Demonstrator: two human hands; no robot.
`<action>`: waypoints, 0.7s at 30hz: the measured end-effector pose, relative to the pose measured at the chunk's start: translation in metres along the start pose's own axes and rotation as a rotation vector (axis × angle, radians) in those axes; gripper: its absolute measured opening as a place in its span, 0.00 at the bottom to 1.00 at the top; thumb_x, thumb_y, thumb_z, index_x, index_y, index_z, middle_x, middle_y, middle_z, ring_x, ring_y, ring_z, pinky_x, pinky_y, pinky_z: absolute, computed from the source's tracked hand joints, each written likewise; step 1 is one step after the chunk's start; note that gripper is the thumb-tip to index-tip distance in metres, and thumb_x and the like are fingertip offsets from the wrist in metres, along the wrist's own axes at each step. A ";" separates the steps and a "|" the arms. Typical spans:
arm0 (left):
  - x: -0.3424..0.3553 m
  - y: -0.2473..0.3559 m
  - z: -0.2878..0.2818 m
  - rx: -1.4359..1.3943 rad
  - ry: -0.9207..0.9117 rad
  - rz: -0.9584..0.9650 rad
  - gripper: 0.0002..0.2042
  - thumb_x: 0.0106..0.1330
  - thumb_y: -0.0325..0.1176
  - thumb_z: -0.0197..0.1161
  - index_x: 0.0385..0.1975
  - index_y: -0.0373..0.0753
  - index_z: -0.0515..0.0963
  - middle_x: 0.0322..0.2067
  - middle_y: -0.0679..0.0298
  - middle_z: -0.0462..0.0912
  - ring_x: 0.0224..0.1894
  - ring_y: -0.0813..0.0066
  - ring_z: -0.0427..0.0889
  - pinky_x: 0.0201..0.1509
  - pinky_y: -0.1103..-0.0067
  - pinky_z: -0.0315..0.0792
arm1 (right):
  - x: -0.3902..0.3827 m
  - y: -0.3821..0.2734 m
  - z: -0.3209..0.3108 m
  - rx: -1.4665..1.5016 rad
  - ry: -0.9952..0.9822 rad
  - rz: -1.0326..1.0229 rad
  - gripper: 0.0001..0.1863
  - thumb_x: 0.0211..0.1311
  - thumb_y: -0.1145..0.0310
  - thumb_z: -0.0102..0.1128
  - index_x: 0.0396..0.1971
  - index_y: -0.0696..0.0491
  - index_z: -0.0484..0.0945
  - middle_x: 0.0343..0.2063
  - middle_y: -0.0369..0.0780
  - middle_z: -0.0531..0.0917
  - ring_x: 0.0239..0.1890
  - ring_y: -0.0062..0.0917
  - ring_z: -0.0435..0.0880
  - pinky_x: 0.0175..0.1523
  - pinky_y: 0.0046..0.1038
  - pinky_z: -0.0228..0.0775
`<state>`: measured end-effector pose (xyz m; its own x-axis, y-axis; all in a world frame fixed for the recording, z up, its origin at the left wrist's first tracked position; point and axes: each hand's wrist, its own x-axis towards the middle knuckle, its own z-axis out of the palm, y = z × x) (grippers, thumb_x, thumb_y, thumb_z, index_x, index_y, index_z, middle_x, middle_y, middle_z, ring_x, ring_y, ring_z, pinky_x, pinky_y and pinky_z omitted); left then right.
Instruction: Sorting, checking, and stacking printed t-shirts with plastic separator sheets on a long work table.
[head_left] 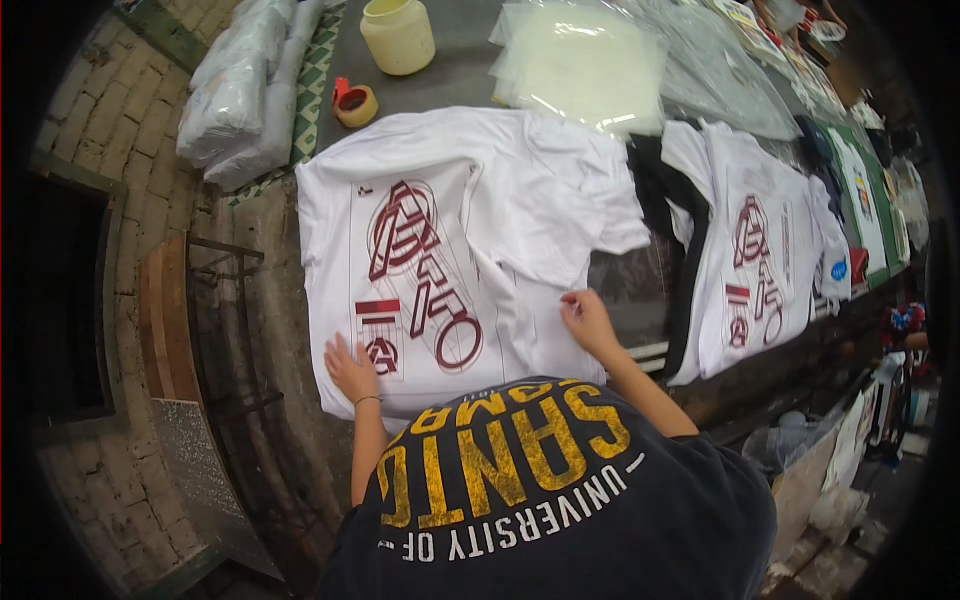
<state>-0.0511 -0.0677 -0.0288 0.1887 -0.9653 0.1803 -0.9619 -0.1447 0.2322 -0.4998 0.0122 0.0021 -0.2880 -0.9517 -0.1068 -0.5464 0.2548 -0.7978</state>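
A white T-shirt (420,150) with a dark red and grey printed design lies spread over the table in front of me, partly folded and creased on its right side. My left hand (350,372) rests on the shirt's lower left part, beside the small round print, palm down with fingers spread. At the shirt's right side, below the sleeve, my right hand (588,322) is closed, thumb and fingers pinching the white cloth at its edge. Right of it lies a stack of white T-shirts (755,260) with the same design, a black cloth (690,290) along its left side.
Beyond the shirt stand a cream plastic jar (398,38) and a tape roll (355,104) on a red dispenser. Clear plastic bags (580,65) are piled at the back. Plastic-wrapped bundles (235,90) sit far left. A brick wall (110,250) bounds the left side.
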 end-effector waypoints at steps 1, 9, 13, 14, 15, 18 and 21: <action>-0.004 -0.016 0.001 -0.015 0.085 -0.085 0.23 0.64 0.43 0.56 0.57 0.38 0.70 0.58 0.55 0.70 0.62 0.52 0.62 0.64 0.62 0.58 | -0.024 -0.004 0.011 0.000 0.005 0.013 0.13 0.50 0.69 0.63 0.37 0.55 0.78 0.38 0.47 0.78 0.42 0.40 0.78 0.44 0.37 0.70; -0.003 -0.047 -0.027 0.116 -0.004 -0.212 0.23 0.63 0.47 0.58 0.54 0.42 0.72 0.51 0.55 0.73 0.56 0.56 0.67 0.59 0.63 0.62 | -0.060 -0.055 0.067 -0.104 -0.139 0.242 0.23 0.51 0.51 0.64 0.37 0.56 0.80 0.33 0.42 0.84 0.41 0.35 0.81 0.45 0.38 0.70; 0.004 -0.066 -0.032 -0.014 -0.016 -0.260 0.19 0.59 0.47 0.62 0.45 0.42 0.75 0.45 0.56 0.78 0.48 0.54 0.74 0.53 0.64 0.67 | -0.064 -0.061 0.097 -0.263 0.226 0.337 0.30 0.45 0.42 0.66 0.36 0.55 0.80 0.33 0.45 0.84 0.45 0.37 0.81 0.50 0.40 0.68; 0.005 -0.070 -0.033 -0.110 -0.037 -0.246 0.19 0.58 0.46 0.63 0.43 0.41 0.75 0.43 0.55 0.79 0.46 0.54 0.76 0.50 0.65 0.70 | -0.063 -0.056 0.105 -0.266 0.276 0.349 0.30 0.45 0.42 0.66 0.36 0.55 0.80 0.33 0.45 0.84 0.45 0.37 0.81 0.50 0.40 0.68; 0.004 -0.077 -0.033 -0.128 -0.013 -0.224 0.18 0.58 0.45 0.64 0.41 0.40 0.75 0.41 0.55 0.80 0.44 0.54 0.77 0.49 0.65 0.70 | -0.064 -0.049 0.113 -0.285 0.241 0.333 0.29 0.44 0.43 0.67 0.35 0.56 0.80 0.33 0.48 0.83 0.44 0.39 0.81 0.50 0.39 0.69; 0.005 -0.112 -0.016 -0.249 0.057 -0.209 0.18 0.57 0.44 0.65 0.41 0.40 0.74 0.40 0.56 0.81 0.43 0.54 0.78 0.48 0.65 0.70 | -0.056 -0.050 0.102 -0.031 -0.102 0.376 0.24 0.45 0.53 0.67 0.35 0.59 0.80 0.29 0.49 0.82 0.38 0.40 0.82 0.45 0.36 0.72; 0.004 -0.087 -0.022 -0.239 0.082 -0.212 0.20 0.59 0.44 0.64 0.48 0.42 0.73 0.44 0.60 0.80 0.48 0.57 0.76 0.54 0.65 0.66 | -0.067 -0.083 0.083 0.305 -0.189 0.424 0.15 0.48 0.62 0.64 0.33 0.57 0.81 0.24 0.37 0.80 0.30 0.24 0.79 0.36 0.27 0.72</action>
<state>0.0379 -0.0542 -0.0273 0.4044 -0.8970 0.1786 -0.8276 -0.2757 0.4889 -0.3701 0.0404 0.0261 -0.2716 -0.7977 -0.5384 -0.1526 0.5880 -0.7943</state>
